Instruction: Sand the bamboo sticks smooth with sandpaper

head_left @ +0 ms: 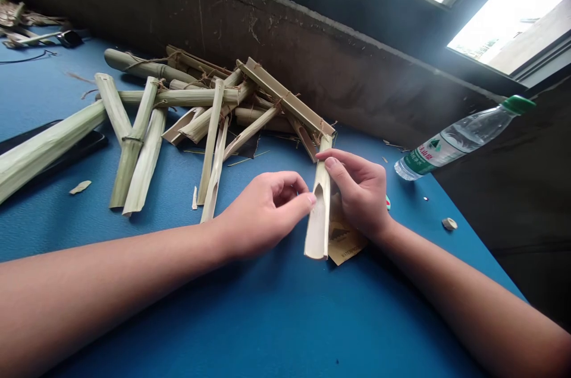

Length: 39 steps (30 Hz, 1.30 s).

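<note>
We pinch a split bamboo piece (318,217) upright-slanted in our right hand (359,191), fingers clenched on its upper end, over the middle of the blue desk (267,318). Our left hand (267,211) curls just beside it, fingertips at its edge; whether that hand grips, we cannot tell. A sheet of sandpaper (345,241) lies beneath. Twine-tied bamboo pieces (200,110) are heaped toward the back edge, a plastic water bottle (450,146) near the right edge.
</note>
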### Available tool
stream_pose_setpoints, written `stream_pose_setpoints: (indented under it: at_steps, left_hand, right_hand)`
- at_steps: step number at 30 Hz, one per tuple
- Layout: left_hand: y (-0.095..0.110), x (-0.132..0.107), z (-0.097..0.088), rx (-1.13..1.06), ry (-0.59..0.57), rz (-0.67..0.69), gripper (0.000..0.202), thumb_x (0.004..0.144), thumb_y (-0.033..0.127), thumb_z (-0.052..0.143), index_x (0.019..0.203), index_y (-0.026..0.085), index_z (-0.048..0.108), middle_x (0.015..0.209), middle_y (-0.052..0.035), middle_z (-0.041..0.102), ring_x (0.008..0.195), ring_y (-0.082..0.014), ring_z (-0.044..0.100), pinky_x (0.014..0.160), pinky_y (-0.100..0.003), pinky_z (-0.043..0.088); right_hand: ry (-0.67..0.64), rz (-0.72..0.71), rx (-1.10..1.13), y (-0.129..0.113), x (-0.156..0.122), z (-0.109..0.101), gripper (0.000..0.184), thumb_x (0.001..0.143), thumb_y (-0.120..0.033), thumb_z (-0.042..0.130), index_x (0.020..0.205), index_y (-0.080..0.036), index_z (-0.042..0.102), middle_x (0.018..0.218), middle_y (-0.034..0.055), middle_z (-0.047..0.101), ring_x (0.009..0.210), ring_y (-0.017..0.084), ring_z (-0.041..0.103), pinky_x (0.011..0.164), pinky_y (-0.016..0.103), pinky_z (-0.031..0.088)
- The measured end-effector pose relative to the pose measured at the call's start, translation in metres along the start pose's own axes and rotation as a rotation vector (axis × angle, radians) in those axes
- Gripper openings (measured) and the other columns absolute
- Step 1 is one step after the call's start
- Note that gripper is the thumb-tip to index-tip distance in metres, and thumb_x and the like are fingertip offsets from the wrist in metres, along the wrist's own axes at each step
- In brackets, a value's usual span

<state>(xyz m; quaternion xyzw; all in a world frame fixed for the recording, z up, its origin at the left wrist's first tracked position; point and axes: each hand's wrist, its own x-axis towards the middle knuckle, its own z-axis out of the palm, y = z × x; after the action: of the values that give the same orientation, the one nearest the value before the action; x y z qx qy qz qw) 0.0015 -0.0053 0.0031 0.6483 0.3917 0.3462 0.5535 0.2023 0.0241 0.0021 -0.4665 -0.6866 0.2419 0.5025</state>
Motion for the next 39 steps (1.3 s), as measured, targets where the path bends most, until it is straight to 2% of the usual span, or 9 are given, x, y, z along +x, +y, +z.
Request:
stream_pose_setpoints:
  at_steps: [5, 12, 14, 18, 25, 30, 34, 37, 39]
  left_hand:
    - [-0.0062, -0.0004, 0.0024, 0.132, -0.077, -0.044, 0.003, 0.088, 0.023, 0.066, 0.087, 0.021, 0.067, 0.065, 0.006, 0.06, 0.059, -0.011, 0.049, 0.053, -0.024, 0.036]
    - [-0.0025, -0.0006, 0.0017, 0.079, -0.053, -0.006, 0.047, 0.106, 0.043, 0.047, 0.066, 0.019, 0.052, 0.059, 0.0051, 0.052, 0.056, -0.0096, 0.043, 0.055, -0.027, 0.034]
    - [0.0, -0.0013, 0.0009, 0.015, -0.064, -0.01, 0.042, 0.105, 0.042, 0.05, 0.071, 0.019, 0.055, 0.061, 0.0053, 0.053, 0.057, -0.0102, 0.044, 0.057, -0.026, 0.036]
    - [0.0022, -0.0032, 0.0, -0.083, -0.094, -0.019, 0.015, 0.098, 0.032, 0.059, 0.097, 0.02, 0.067, 0.062, 0.0065, 0.056, 0.06, -0.0118, 0.046, 0.057, -0.026, 0.037]
    - [0.001, -0.0031, -0.0007, -0.13, -0.081, -0.012, 0.025, 0.092, 0.042, 0.071, 0.101, 0.019, 0.066, 0.069, 0.0032, 0.06, 0.061, -0.0129, 0.05, 0.057, -0.028, 0.037]
    - [0.0013, -0.0029, -0.0022, -0.135, -0.103, -0.022, 0.028, 0.093, 0.046, 0.072, 0.101, 0.019, 0.066, 0.068, 0.0039, 0.059, 0.06, -0.0122, 0.048, 0.056, -0.027, 0.035]
    - [-0.0003, -0.0014, -0.0024, -0.129, -0.107, -0.022, 0.029, 0.101, 0.046, 0.061, 0.093, 0.019, 0.065, 0.06, 0.0055, 0.053, 0.057, -0.0112, 0.044, 0.056, -0.027, 0.035]
    - [-0.0022, 0.0003, -0.002, -0.086, -0.128, -0.024, 0.048, 0.108, 0.048, 0.047, 0.071, 0.019, 0.057, 0.06, 0.0034, 0.053, 0.058, -0.011, 0.043, 0.058, -0.028, 0.035]
    - [-0.003, 0.001, -0.0018, -0.092, -0.158, -0.027, 0.052, 0.108, 0.048, 0.047, 0.066, 0.018, 0.054, 0.062, 0.0032, 0.051, 0.059, -0.0108, 0.044, 0.06, -0.027, 0.036]
  right_hand:
    - [-0.034, -0.056, -0.04, 0.0029, -0.0042, 0.0015, 0.017, 0.099, -0.03, 0.067, 0.1, -0.022, 0.083, 0.08, 0.0, 0.073, 0.065, 0.013, 0.059, 0.059, 0.025, 0.048]
    - [-0.033, -0.063, -0.02, 0.0055, -0.0048, 0.0005, 0.017, 0.1, -0.029, 0.066, 0.1, -0.023, 0.082, 0.081, -0.0004, 0.072, 0.067, 0.013, 0.06, 0.062, 0.026, 0.049]
    - [-0.027, -0.058, -0.018, 0.0052, -0.0043, 0.0004, 0.017, 0.1, -0.029, 0.066, 0.1, -0.023, 0.082, 0.081, -0.0004, 0.072, 0.068, 0.013, 0.061, 0.062, 0.026, 0.05]
    - [-0.018, -0.043, 0.016, 0.0043, -0.0037, 0.0002, 0.018, 0.102, -0.032, 0.065, 0.102, -0.023, 0.08, 0.079, -0.0005, 0.07, 0.066, 0.013, 0.061, 0.061, 0.026, 0.049]
    - [-0.133, 0.056, 0.185, -0.0003, -0.0062, -0.0004, 0.015, 0.104, -0.038, 0.063, 0.109, -0.025, 0.067, 0.065, -0.005, 0.056, 0.053, 0.012, 0.05, 0.049, 0.026, 0.038]
    - [-0.162, 0.088, 0.223, 0.0002, -0.008, 0.0, 0.013, 0.106, -0.038, 0.06, 0.11, -0.026, 0.063, 0.063, -0.0054, 0.055, 0.052, 0.013, 0.048, 0.049, 0.027, 0.036]
    - [-0.181, 0.086, 0.218, 0.0018, -0.008, 0.0002, 0.014, 0.106, -0.039, 0.06, 0.11, -0.025, 0.063, 0.063, -0.0062, 0.051, 0.052, 0.011, 0.043, 0.05, 0.027, 0.032]
    - [-0.189, 0.076, 0.221, 0.0019, -0.0081, -0.0001, 0.014, 0.106, -0.038, 0.06, 0.11, -0.025, 0.062, 0.062, -0.0074, 0.047, 0.052, 0.01, 0.038, 0.051, 0.026, 0.031]
    - [-0.2, 0.081, 0.227, 0.0019, -0.0084, 0.0004, 0.014, 0.106, -0.038, 0.06, 0.11, -0.026, 0.062, 0.062, -0.0078, 0.046, 0.051, 0.01, 0.037, 0.051, 0.026, 0.031]
